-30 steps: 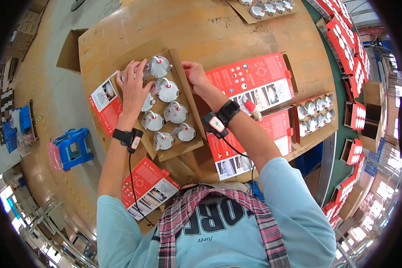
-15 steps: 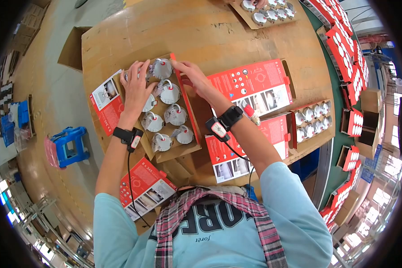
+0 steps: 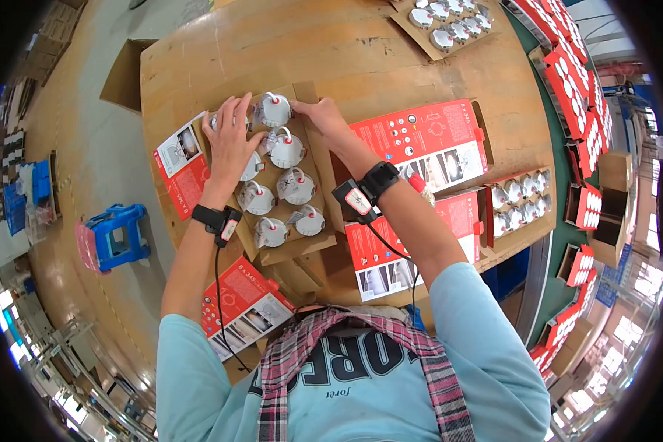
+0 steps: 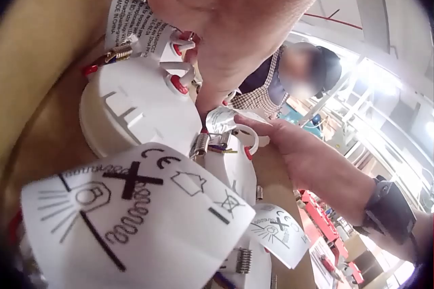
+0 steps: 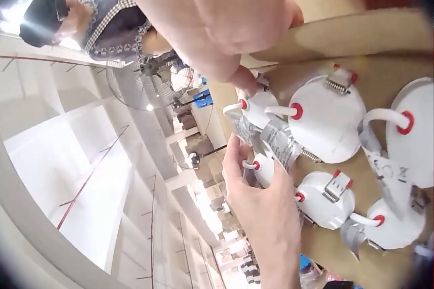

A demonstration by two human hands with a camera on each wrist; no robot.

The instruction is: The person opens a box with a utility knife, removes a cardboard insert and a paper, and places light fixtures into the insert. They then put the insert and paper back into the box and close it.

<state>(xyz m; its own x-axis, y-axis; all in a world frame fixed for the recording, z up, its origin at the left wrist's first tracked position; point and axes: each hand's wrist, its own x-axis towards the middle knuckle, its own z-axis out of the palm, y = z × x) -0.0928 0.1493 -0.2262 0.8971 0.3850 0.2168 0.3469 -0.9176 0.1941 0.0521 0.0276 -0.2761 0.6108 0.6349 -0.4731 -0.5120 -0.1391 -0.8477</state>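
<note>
White round lamps (image 3: 287, 150) with springs, cables and paper labels stand in two rows in an open cardboard box (image 3: 324, 180). My left hand (image 3: 228, 151) curls over the far-left lamp; in the right wrist view the left hand (image 5: 264, 214) has thumb and fingers on either side of that lamp (image 5: 263, 170). At the far right corner, my right hand (image 3: 328, 124) holds the box wall, thumb inside beside the end lamp (image 3: 275, 109). The right wrist view shows its fingers over the wall (image 5: 339, 37); they are partly hidden.
Red printed cartons (image 3: 420, 140) lie to the right, with a filled lamp box (image 3: 519, 202) beside them. Another lamp tray (image 3: 449, 29) is at the far edge. A red sleeve (image 3: 180, 166) lies left, another (image 3: 247, 306) nearer me. A blue stool (image 3: 116, 237) stands on the floor.
The red edge raised along the box's right side half a second ago is out of sight. My right hand has moved from outside the wall onto its top. The left hand stays over its lamp.
</note>
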